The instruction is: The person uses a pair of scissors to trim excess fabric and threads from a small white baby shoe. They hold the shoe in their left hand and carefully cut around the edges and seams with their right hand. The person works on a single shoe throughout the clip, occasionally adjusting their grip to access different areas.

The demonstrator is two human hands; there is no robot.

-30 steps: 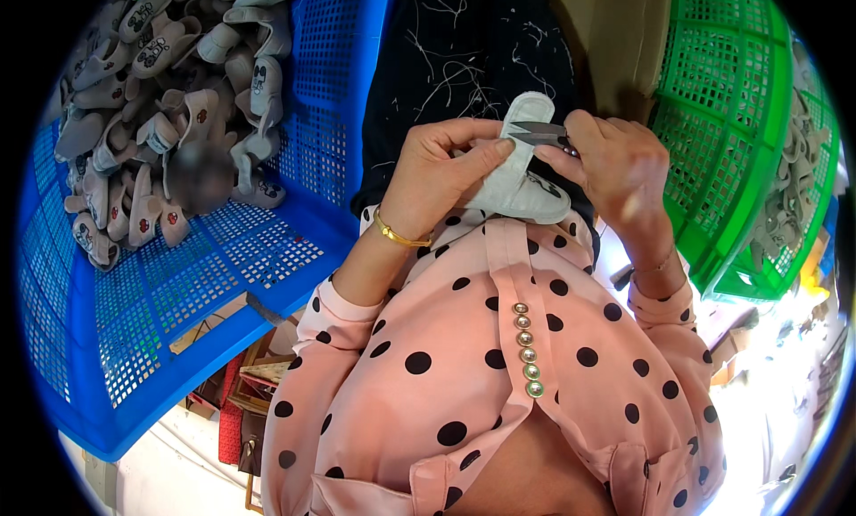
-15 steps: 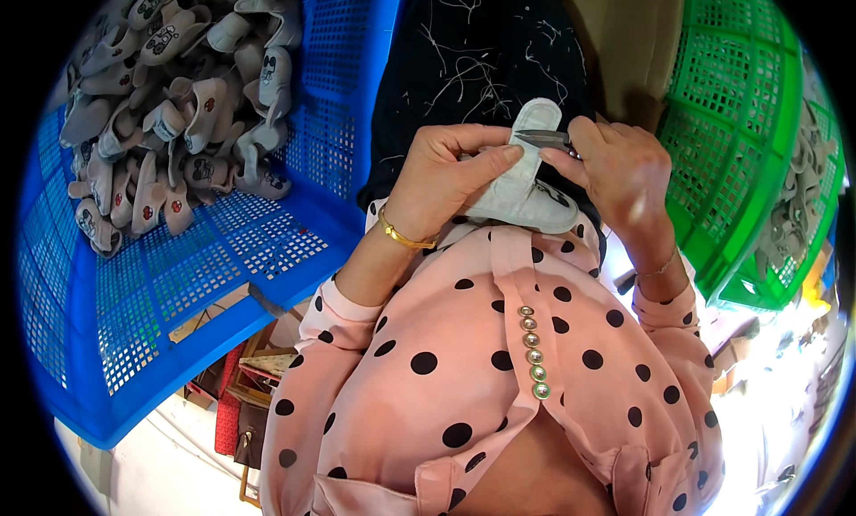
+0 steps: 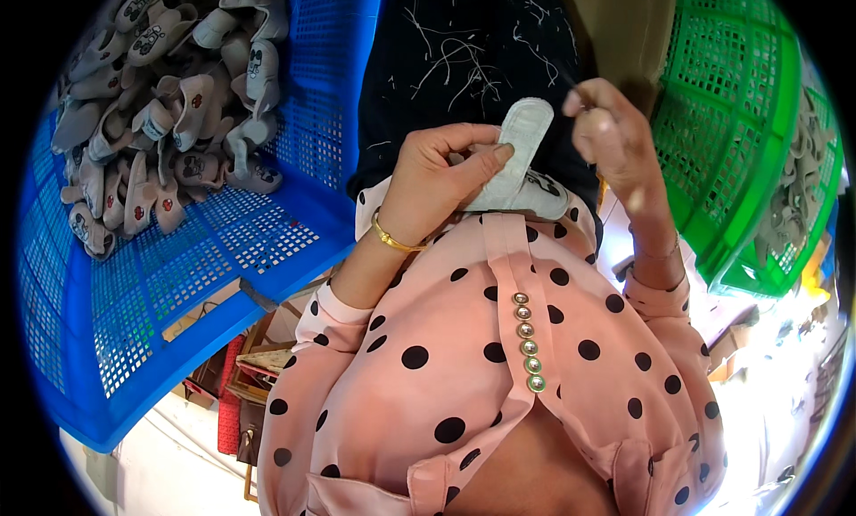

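Observation:
My left hand [image 3: 446, 170] pinches a small pale grey fabric shoe upper [image 3: 526, 128] between thumb and fingers, above my lap. Its rounded strap points up and away from me, and a black printed figure shows on the part lying lower right. My right hand [image 3: 611, 137], smeared by motion, is raised to the right of the upper and apart from it. Its fingers are curled around dark thread snips, which barely show now; their blades were plain in the earlier frame.
At left, a blue plastic basket [image 3: 209, 333] holds a heap of similar grey shoe uppers [image 3: 192, 106]. A green basket [image 3: 713, 173] stands at right, with more grey pieces [image 3: 794, 186] beyond it. Cut threads [image 3: 459, 61] lie on my black trousers [image 3: 392, 97]. Brown cardboard [image 3: 629, 26] is between.
My right hand has drawn the snips away from the strap, upward and to the right. My left hand still holds the upper, nearly in place. The whole view has shifted slightly.

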